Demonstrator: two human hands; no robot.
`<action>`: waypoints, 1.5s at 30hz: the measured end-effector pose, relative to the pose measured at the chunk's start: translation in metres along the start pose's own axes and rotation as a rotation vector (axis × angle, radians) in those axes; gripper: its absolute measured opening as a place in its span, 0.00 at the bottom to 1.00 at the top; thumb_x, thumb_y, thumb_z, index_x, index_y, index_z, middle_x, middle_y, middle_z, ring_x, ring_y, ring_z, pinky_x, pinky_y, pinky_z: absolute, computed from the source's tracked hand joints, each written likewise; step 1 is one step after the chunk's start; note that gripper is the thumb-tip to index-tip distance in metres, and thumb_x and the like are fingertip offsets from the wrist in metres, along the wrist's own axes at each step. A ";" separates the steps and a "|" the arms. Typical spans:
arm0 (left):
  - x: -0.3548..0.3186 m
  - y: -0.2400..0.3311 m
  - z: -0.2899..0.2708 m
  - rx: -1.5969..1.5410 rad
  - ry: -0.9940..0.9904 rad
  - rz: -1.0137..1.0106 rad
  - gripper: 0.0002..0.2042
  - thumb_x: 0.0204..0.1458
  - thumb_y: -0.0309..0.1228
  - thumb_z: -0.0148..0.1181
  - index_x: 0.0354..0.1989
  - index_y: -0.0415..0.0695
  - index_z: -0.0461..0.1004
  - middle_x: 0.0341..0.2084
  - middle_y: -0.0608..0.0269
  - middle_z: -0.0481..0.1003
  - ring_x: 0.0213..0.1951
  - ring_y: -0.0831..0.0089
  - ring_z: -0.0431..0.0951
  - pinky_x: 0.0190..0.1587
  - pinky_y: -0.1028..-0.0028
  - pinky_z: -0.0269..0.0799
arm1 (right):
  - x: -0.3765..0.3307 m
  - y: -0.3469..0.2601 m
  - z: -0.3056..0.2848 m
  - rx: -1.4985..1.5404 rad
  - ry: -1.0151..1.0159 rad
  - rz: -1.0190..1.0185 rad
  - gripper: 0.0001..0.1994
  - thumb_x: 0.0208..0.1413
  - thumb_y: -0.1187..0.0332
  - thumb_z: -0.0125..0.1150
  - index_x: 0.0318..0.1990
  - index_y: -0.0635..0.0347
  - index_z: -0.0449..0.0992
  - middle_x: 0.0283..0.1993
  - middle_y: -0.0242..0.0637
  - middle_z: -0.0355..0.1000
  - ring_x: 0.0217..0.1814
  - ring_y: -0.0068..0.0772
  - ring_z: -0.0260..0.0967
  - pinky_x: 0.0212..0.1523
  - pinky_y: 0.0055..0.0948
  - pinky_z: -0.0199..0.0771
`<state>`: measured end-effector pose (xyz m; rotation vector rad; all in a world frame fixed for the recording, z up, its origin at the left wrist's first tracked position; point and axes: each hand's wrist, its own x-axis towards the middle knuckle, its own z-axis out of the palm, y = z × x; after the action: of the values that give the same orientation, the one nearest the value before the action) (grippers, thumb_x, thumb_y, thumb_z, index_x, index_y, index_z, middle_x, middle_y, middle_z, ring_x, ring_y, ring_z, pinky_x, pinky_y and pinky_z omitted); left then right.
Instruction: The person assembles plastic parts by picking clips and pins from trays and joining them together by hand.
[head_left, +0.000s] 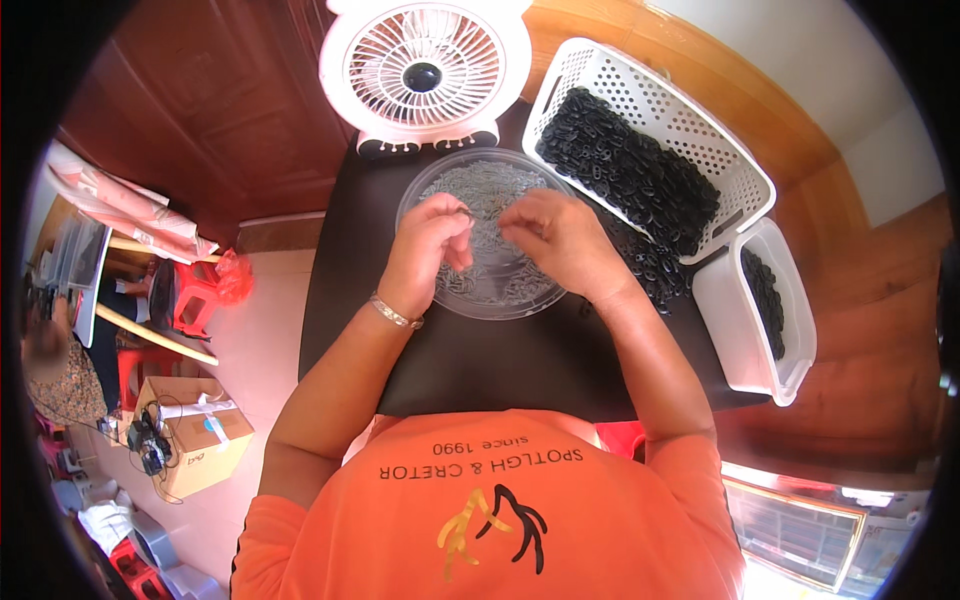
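Both hands are over a round clear tray (490, 312) on the dark table (480, 370), apart from each other. The left hand (437, 240) has thumb and fingers drawn narrow, and a tiny dark item seems to show at the tips, too small to identify. The right hand (560, 235) is also bunched to a narrow pinch above the tray; I cannot tell whether it holds anything

The small pale pieces (480, 180) lie loose in the tray, under and around the fingers. They look thin, hard and very light, so they probably tangle or skid on smooth plastic; a thumb-and-forefinger pinch across 1 piece, near its middle, should suit better than a scoop

To the right, black looped pieces (630, 160) fill part of a white perforated basket (700, 125), and more loose black pieces (655, 270) lie on the table between basket and right forearm. They appear light, fairly stiff and perhaps slick; their edges look the natural hold. A white tub (735, 330) just beside the basket contains more dark pieces (763, 300), and a white fan (423, 75) stands behind the tray
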<state>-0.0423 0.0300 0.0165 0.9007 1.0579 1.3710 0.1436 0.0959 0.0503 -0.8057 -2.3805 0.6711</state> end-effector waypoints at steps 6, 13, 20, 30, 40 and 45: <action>0.002 -0.005 -0.001 0.069 -0.039 -0.017 0.05 0.53 0.31 0.51 0.30 0.42 0.69 0.18 0.68 0.69 0.20 0.77 0.71 0.23 0.80 0.65 | 0.000 -0.027 0.008 0.196 0.018 0.036 0.13 0.47 0.79 0.61 0.42 0.60 0.77 0.36 0.37 0.71 0.34 0.31 0.73 0.37 0.26 0.73; 0.001 -0.002 -0.003 -0.018 -0.128 -0.059 0.05 0.52 0.30 0.50 0.30 0.42 0.69 0.19 0.67 0.69 0.21 0.76 0.72 0.24 0.79 0.66 | 0.003 -0.025 0.012 0.033 0.076 -0.136 0.14 0.44 0.75 0.63 0.42 0.58 0.75 0.35 0.39 0.72 0.37 0.44 0.72 0.37 0.36 0.73; 0.002 -0.007 -0.001 -0.155 -0.085 -0.085 0.05 0.53 0.29 0.51 0.30 0.41 0.69 0.19 0.67 0.69 0.21 0.76 0.72 0.24 0.79 0.66 | 0.003 -0.023 0.017 -0.044 0.140 -0.122 0.10 0.44 0.76 0.62 0.36 0.60 0.74 0.33 0.40 0.72 0.35 0.42 0.72 0.35 0.35 0.73; 0.005 -0.004 -0.007 -0.120 0.124 0.031 0.04 0.54 0.29 0.52 0.29 0.44 0.69 0.17 0.70 0.67 0.18 0.78 0.70 0.22 0.80 0.63 | -0.010 -0.006 0.040 -0.239 -0.128 -0.022 0.03 0.45 0.73 0.59 0.29 0.58 0.74 0.30 0.37 0.73 0.36 0.43 0.70 0.38 0.40 0.70; 0.005 -0.003 -0.008 -0.107 0.129 0.028 0.04 0.53 0.30 0.52 0.29 0.44 0.69 0.17 0.70 0.67 0.18 0.78 0.69 0.21 0.79 0.62 | 0.006 -0.026 0.051 -0.480 -0.274 0.051 0.06 0.44 0.76 0.53 0.30 0.60 0.75 0.31 0.42 0.74 0.38 0.47 0.71 0.40 0.43 0.71; 0.006 -0.001 -0.008 -0.120 0.152 0.035 0.04 0.53 0.29 0.52 0.29 0.44 0.69 0.17 0.69 0.67 0.18 0.77 0.69 0.21 0.79 0.62 | 0.012 -0.028 0.051 -0.500 -0.394 0.141 0.06 0.44 0.75 0.56 0.32 0.60 0.76 0.34 0.45 0.75 0.41 0.46 0.72 0.44 0.40 0.72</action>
<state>-0.0499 0.0350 0.0132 0.7390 1.0658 1.5345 0.0929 0.0697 0.0336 -1.1409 -2.9299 0.3009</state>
